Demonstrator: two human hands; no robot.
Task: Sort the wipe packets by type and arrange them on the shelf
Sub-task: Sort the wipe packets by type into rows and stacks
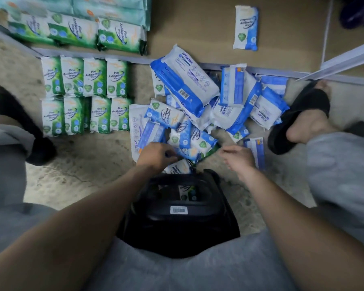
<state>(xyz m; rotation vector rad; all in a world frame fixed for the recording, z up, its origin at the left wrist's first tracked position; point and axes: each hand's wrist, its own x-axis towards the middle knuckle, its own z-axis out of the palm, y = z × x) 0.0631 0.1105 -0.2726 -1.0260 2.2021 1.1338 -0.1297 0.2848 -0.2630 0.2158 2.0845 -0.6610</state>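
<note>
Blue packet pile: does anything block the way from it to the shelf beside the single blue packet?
Nothing visible does. The shelf board is bare between the blue packet pile and the single blue packet; green pine packets lie only at its left end. An antabax packet overlaps its edge.

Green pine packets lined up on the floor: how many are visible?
8: four in the far row, four in the near row. A green sliver in the near row's gap may be a ninth.

Left hand (156, 154) on blue packet (187, 152)
</note>
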